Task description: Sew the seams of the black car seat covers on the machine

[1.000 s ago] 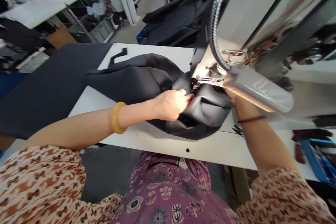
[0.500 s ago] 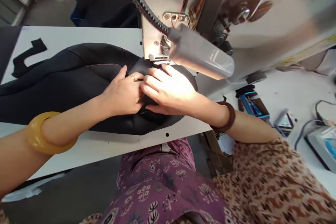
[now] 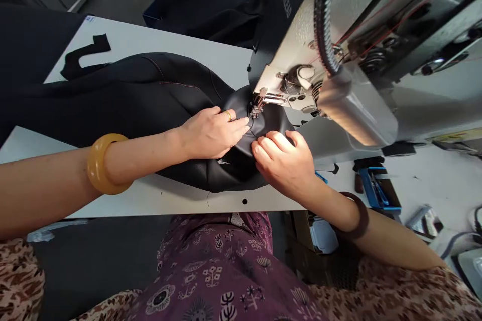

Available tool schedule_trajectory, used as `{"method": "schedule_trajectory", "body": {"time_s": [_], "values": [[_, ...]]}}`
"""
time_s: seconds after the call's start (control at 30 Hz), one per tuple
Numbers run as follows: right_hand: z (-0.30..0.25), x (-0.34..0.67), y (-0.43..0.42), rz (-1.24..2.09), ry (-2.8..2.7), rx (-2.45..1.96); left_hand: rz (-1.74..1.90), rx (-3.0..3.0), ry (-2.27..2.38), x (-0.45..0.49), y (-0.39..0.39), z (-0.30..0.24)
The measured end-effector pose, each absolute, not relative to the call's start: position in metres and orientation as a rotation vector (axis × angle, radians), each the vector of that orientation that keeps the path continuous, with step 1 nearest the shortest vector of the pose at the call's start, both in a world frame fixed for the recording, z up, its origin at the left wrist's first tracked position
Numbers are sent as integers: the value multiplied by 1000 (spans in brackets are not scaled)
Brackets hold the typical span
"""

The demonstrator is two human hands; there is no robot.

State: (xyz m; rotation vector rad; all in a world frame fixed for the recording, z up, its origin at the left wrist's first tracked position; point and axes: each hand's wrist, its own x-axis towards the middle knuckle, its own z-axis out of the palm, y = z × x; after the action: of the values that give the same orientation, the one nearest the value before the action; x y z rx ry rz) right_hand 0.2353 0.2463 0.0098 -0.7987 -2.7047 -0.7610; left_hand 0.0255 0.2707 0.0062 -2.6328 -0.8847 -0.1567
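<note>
**Hands part at the presser foot**

The right hand (image 3: 282,165) has drawn away from the left hand (image 3: 211,133). Both press down, fingers together, seemingly without pinching, on the black stitched seat cover (image 3: 150,90), bunched at one o'clock under the sewing machine's presser foot (image 3: 259,105).

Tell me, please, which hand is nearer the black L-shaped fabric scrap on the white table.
Left. The left hand lies right of the scrap; the right hand lies farther right.

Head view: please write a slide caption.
Left hand, right hand hold a black seat cover at a sewing machine's presser foot.
</note>
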Motion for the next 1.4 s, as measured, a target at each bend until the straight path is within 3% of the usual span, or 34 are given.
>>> {"method": "schedule_trajectory", "body": {"time_s": [0.2, 0.43, 0.73, 0.93, 1.2, 1.33, 1.4], "values": [[18, 236, 259, -688, -2729, -889, -34, -2589, -1065, 34, 270, 13], [21, 225, 265, -629, -2750, -947, 4, -2580, -937, 34, 272, 12], [25, 220, 266, -275, -2976, -1137, -126, -2842, -789, 15, 305, 10], [22, 224, 266, -240, -2978, -1138, -401, -2662, -714, 18, 297, -4], [30, 230, 273, -387, -3096, -1151, -398, -2392, -839, 34, 278, -19], [33, 230, 274, -428, -3120, -1142, -463, -2640, -800, -4, 301, 1], [34, 230, 274, -458, -3139, -1114, -485, -2591, -1053, -44, 327, 10]]}}
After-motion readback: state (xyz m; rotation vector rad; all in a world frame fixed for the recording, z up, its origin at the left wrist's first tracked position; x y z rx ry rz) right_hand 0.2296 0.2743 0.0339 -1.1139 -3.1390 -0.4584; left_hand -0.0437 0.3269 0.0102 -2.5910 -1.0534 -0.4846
